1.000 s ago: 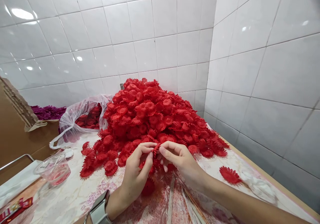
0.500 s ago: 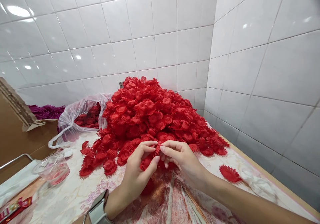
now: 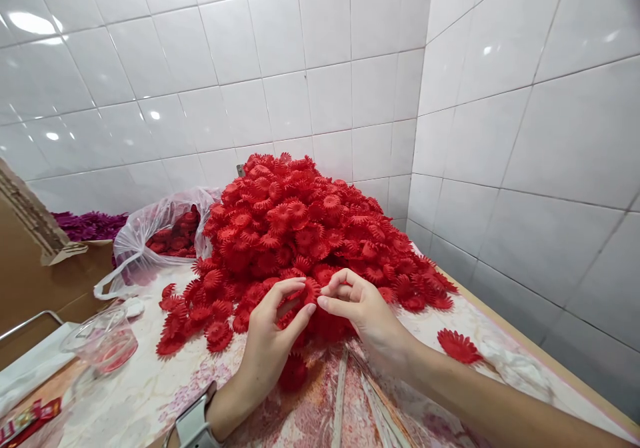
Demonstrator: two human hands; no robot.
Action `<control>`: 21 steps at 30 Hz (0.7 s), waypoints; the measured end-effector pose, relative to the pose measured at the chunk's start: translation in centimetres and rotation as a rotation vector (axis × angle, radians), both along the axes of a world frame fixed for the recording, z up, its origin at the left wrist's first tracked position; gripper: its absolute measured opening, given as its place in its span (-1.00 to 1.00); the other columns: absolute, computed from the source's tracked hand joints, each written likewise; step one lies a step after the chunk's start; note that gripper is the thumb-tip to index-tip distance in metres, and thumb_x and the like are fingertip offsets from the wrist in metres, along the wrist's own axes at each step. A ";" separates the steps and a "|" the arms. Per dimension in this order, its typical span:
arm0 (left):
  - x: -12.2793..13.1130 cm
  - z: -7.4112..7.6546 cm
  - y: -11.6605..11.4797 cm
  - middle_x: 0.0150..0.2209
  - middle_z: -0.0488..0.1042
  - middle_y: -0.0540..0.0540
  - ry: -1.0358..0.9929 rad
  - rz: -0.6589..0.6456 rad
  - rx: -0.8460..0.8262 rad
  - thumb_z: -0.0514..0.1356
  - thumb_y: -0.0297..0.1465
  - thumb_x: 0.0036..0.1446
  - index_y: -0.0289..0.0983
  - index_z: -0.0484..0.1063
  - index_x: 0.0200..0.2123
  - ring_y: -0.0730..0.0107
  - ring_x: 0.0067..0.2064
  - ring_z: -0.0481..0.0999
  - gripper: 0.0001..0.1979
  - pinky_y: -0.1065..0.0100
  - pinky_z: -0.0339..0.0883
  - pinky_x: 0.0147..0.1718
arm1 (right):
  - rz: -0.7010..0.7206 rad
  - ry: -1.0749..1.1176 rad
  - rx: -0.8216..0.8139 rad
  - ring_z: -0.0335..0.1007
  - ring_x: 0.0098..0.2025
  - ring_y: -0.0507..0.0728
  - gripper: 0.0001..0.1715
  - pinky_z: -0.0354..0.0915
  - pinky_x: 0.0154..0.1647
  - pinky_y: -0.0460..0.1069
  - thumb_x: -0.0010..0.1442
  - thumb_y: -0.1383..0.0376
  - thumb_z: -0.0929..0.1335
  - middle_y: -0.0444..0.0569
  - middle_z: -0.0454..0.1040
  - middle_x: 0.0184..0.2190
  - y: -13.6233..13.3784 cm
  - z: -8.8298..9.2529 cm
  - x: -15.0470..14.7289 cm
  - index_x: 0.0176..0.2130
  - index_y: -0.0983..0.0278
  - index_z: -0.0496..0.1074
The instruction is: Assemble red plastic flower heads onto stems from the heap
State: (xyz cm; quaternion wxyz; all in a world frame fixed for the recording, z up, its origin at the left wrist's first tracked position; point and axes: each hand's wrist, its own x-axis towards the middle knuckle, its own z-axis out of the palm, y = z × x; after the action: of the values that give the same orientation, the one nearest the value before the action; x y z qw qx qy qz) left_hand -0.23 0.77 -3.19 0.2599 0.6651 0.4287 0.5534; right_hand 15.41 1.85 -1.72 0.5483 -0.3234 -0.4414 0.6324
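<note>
A big heap of red fabric flowers [image 3: 310,228] fills the corner of the table [image 3: 150,381]. At its near edge my left hand [image 3: 273,341] and my right hand [image 3: 363,315] meet, fingertips pinched together on one small red flower [image 3: 311,291]. My left wrist wears a watch [image 3: 193,425]. More red flowers lie under and between my hands. A single red flower [image 3: 459,346] lies apart at the right.
A clear plastic bag [image 3: 155,241] with red flowers lies left of the heap. A clear cup [image 3: 103,341] stands at the left, a cardboard box [image 3: 35,261] with purple flowers [image 3: 87,223] behind it. White tiled walls close the back and right.
Both hands have lifted slightly with the flower, and their fingers have shifted on it. The heap and other objects are as before.
</note>
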 end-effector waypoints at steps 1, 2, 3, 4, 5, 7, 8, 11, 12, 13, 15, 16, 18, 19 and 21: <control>0.0 0.0 0.0 -0.13 0.53 -0.06 0.013 0.006 0.007 0.25 -0.32 0.08 -0.18 0.47 -0.19 0.28 -0.07 0.52 -0.80 0.28 0.41 -0.04 | 0.008 0.003 0.002 0.31 -0.39 0.01 -0.58 0.15 -0.24 -0.05 -0.26 0.26 0.56 -0.22 0.48 -0.50 0.1 -0.1 0.1 -0.50 0.24 0.28; 0.0 0.1 0.0 -0.13 0.53 -0.07 0.029 0.016 0.018 0.25 -0.31 0.08 -0.18 0.48 -0.19 0.27 -0.07 0.52 -0.80 0.27 0.40 -0.04 | 0.016 0.007 0.011 0.32 -0.39 0.01 -0.57 0.15 -0.23 -0.04 -0.25 0.26 0.56 -0.23 0.47 -0.51 0.1 -0.1 0.1 -0.50 0.24 0.27; 0.0 0.2 -0.1 -0.12 0.53 -0.08 0.047 0.026 0.032 0.25 -0.31 0.09 -0.18 0.49 -0.19 0.25 -0.06 0.51 -0.80 0.26 0.40 -0.04 | 0.024 0.009 0.022 0.32 -0.39 0.01 -0.57 0.15 -0.22 -0.04 -0.25 0.26 0.56 -0.24 0.46 -0.51 0.2 -0.1 0.2 -0.50 0.24 0.26; -0.1 0.3 -0.1 -0.11 0.53 -0.09 0.066 0.039 0.050 0.25 -0.31 0.09 -0.18 0.50 -0.19 0.24 -0.05 0.51 -0.80 0.25 0.39 -0.03 | 0.031 0.008 0.035 0.33 -0.38 0.01 -0.57 0.16 -0.21 -0.03 -0.23 0.26 0.56 -0.25 0.46 -0.50 0.3 -0.2 0.3 -0.49 0.23 0.26; -0.1 0.4 -0.2 -0.11 0.54 -0.09 0.085 0.049 0.067 0.25 -0.31 0.09 -0.18 0.52 -0.19 0.23 -0.05 0.51 -0.80 0.24 0.38 -0.02 | 0.040 0.008 0.047 0.33 -0.38 0.01 -0.57 0.16 -0.20 -0.03 -0.22 0.27 0.56 -0.25 0.45 -0.50 0.3 -0.2 0.3 -0.49 0.23 0.26; -0.1 0.7 -0.4 -0.10 0.55 -0.10 0.112 0.050 0.094 0.25 -0.32 0.09 -0.17 0.55 -0.21 0.21 -0.04 0.51 -0.82 0.24 0.36 -0.02 | 0.059 0.017 0.069 0.33 -0.37 0.01 -0.57 0.17 -0.20 -0.03 -0.20 0.26 0.57 -0.25 0.46 -0.48 0.4 -0.1 0.4 -0.48 0.23 0.27; -0.1 0.8 -0.4 -0.12 0.57 -0.10 0.117 0.040 0.096 0.24 -0.33 0.09 -0.17 0.56 -0.23 0.22 -0.05 0.52 -0.84 0.25 0.37 -0.03 | 0.070 0.022 0.076 0.34 -0.37 0.01 -0.56 0.17 -0.20 -0.03 -0.20 0.26 0.57 -0.25 0.45 -0.48 0.4 -0.1 0.4 -0.48 0.23 0.27; 0.0 1.0 -0.5 -0.22 0.62 -0.08 0.098 -0.009 0.044 0.23 -0.34 0.10 -0.19 0.58 -0.27 0.25 -0.17 0.57 -0.85 0.30 0.41 -0.13 | 0.110 0.032 0.084 0.34 -0.40 0.00 -0.53 0.18 -0.22 -0.05 -0.21 0.25 0.59 -0.26 0.45 -0.51 0.6 0.0 0.5 -0.48 0.24 0.26; 0.0 1.0 -0.6 -0.25 0.63 -0.07 0.081 -0.020 0.015 0.23 -0.34 0.10 -0.19 0.58 -0.28 0.26 -0.21 0.58 -0.85 0.31 0.43 -0.16 | 0.124 0.032 0.084 0.34 -0.40 -0.01 -0.53 0.18 -0.22 -0.05 -0.21 0.24 0.59 -0.26 0.45 -0.51 0.7 -0.1 0.6 -0.48 0.24 0.26; 0.1 1.0 -0.6 -0.28 0.63 -0.07 0.060 -0.025 -0.012 0.22 -0.35 0.10 -0.20 0.58 -0.28 0.27 -0.24 0.58 -0.85 0.32 0.44 -0.19 | 0.139 0.033 0.086 0.34 -0.41 -0.01 -0.53 0.17 -0.23 -0.05 -0.20 0.24 0.59 -0.25 0.46 -0.51 0.8 -0.1 0.6 -0.48 0.24 0.26; 0.1 1.0 -0.7 -0.29 0.64 -0.06 0.013 -0.024 -0.049 0.23 -0.35 0.08 -0.22 0.59 -0.29 0.27 -0.25 0.59 -0.85 0.34 0.44 -0.22 | 0.160 0.041 0.092 0.35 -0.41 -0.02 -0.53 0.17 -0.23 -0.06 -0.18 0.24 0.59 -0.25 0.47 -0.51 0.9 -0.2 0.6 -0.47 0.25 0.26; 0.1 1.0 -0.7 -0.30 0.64 -0.06 -0.008 -0.020 -0.061 0.23 -0.35 0.07 -0.22 0.59 -0.30 0.28 -0.25 0.59 -0.85 0.36 0.44 -0.22 | 0.164 0.045 0.093 0.35 -0.41 -0.02 -0.53 0.17 -0.23 -0.06 -0.18 0.24 0.59 -0.26 0.47 -0.52 1.0 -0.2 0.6 -0.46 0.25 0.25; 0.2 1.0 -0.8 -0.30 0.64 -0.05 -0.040 -0.014 -0.077 0.25 -0.36 0.06 -0.22 0.58 -0.31 0.30 -0.25 0.59 -0.86 0.38 0.44 -0.22 | 0.162 0.041 0.093 0.36 -0.41 -0.02 -0.51 0.19 -0.22 -0.05 -0.19 0.23 0.59 -0.25 0.48 -0.52 1.0 -0.2 0.6 -0.47 0.24 0.25; 0.2 1.0 -0.8 -0.30 0.64 -0.04 -0.050 -0.017 -0.083 0.25 -0.36 0.05 -0.22 0.58 -0.31 0.30 -0.25 0.59 -0.86 0.39 0.44 -0.22 | 0.152 0.031 0.096 0.36 -0.41 -0.01 -0.51 0.20 -0.22 -0.04 -0.20 0.22 0.59 -0.24 0.48 -0.52 0.9 -0.2 0.6 -0.47 0.24 0.25; 0.2 1.0 -0.9 -0.29 0.64 -0.03 -0.060 -0.051 -0.099 0.26 -0.37 0.05 -0.22 0.58 -0.30 0.32 -0.23 0.59 -0.87 0.40 0.44 -0.21 | 0.127 -0.003 0.123 0.37 -0.40 0.01 -0.52 0.22 -0.23 -0.04 -0.20 0.21 0.59 -0.23 0.48 -0.50 0.7 0.0 0.6 -0.47 0.24 0.26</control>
State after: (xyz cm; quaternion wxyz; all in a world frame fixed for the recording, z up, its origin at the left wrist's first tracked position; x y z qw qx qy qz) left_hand 0.01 -0.15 -2.15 0.3193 0.6454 0.4305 0.5442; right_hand 15.99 2.56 -1.76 0.5251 -0.2616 -0.5000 0.6371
